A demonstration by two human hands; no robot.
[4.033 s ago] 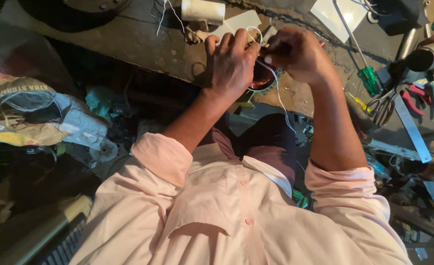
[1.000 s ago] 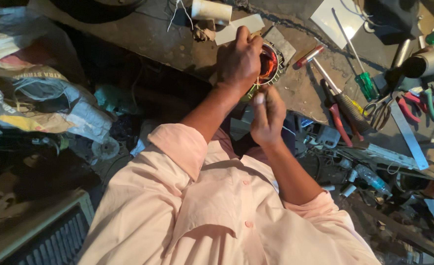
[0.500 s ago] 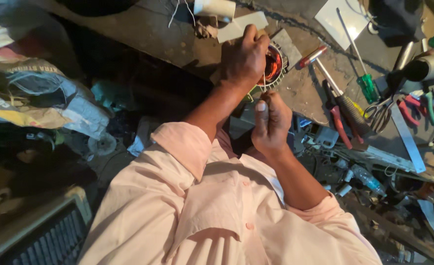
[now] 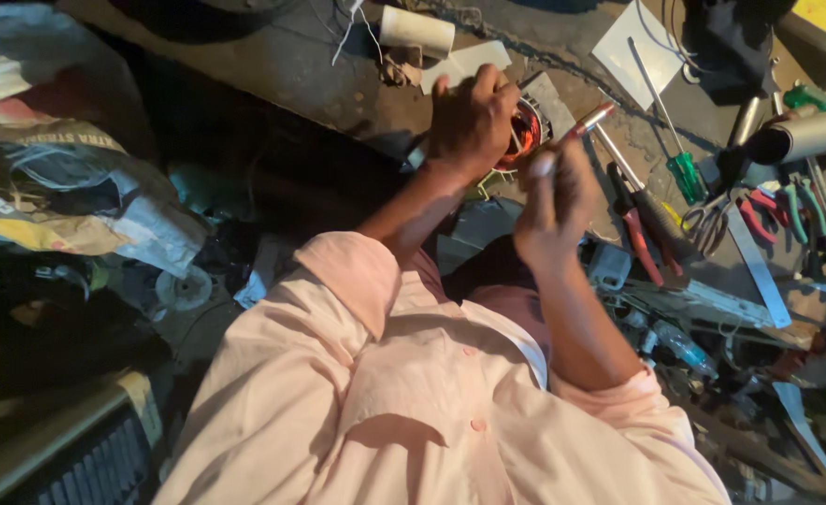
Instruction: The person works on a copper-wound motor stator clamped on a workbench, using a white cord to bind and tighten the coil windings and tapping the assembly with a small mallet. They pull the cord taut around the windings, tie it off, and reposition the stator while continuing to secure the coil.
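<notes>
My left hand (image 4: 471,120) grips a round motor stator with reddish copper windings (image 4: 523,129) at the front edge of the dark workbench (image 4: 301,65); most of the stator is hidden under the fingers. My right hand (image 4: 555,208) is raised just right of the stator and holds a thin tool with a red handle and silver tip (image 4: 581,124), pointing up and to the right. Both arms wear pink sleeves.
A white roll (image 4: 416,31) and white card pieces (image 4: 635,49) lie further back on the bench. A green-handled screwdriver (image 4: 675,150), scissors (image 4: 710,217), red and green pliers (image 4: 787,210) and a grey cylinder (image 4: 810,136) crowd the right. Crumpled bags (image 4: 67,187) lie at left.
My right hand left the stator, dropped toward my chest, then rose again to the stator's right with the thin red-handled tool in it. My left hand kept hold of the stator.
</notes>
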